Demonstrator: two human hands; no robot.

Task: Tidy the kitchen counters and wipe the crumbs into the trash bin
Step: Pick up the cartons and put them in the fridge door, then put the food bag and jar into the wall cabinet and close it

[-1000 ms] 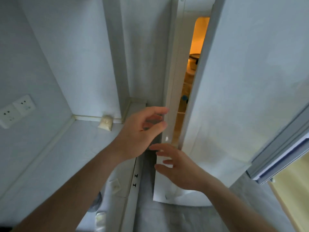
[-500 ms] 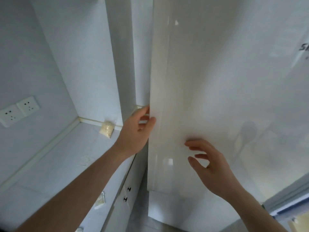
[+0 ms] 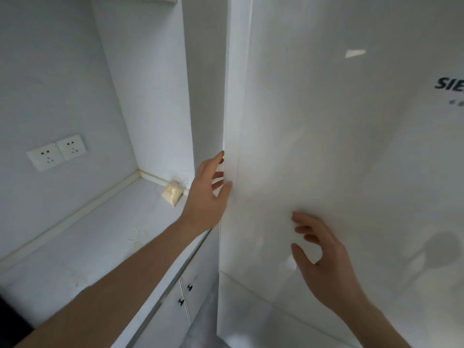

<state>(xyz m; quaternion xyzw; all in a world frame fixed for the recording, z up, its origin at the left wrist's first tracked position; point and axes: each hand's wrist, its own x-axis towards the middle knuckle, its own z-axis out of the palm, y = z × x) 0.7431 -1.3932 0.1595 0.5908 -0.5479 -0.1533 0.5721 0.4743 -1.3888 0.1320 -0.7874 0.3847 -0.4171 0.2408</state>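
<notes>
Right, both hands are on the fridge door [image 3: 351, 159], nothing is being carried. The left hand [image 3: 206, 197] sits at the door's left edge, fingers [image 3: 218, 183] straight and loosely spread, tips touching the edge or slipping into the gap beside the tall side panel [image 3: 206, 84]; nothing gripped. The right hand [image 3: 324, 257] is in front of the door face, fingers relaxed and slightly bent, tips at or just off the surface; I can't tell whether there's contact. It holds nothing either.

The door looks flush or nearly so. My read: it's being pushed to, a side step before the actual wiping.

The task's own surface, the tabletop [image 3: 82, 247], is to the left, under the left forearm. There are faint specks and smudges near its middle, probably the crumbs. A small bag of pale grains [image 3: 172, 195] lies in the back corner against the side panel, still to be tidied. Wall sockets [image 3: 57, 151] are above it, and cabinet doors [image 3: 183, 302] with dark knobs are below. No trash bin or cloth is in view.

Risks:
- Left fingertips are in the seam. If the right hand shoves the door home first, they get pinched.
- The door may bounce back off the seal if pushed unevenly from low down, and be left ajar.
- The left forearm hovers over the crumb patch, so a drop could drag crumbs off the front edge onto the floor.
- With no bin seen, wiping blind sends crumbs nowhere useful.
</notes>
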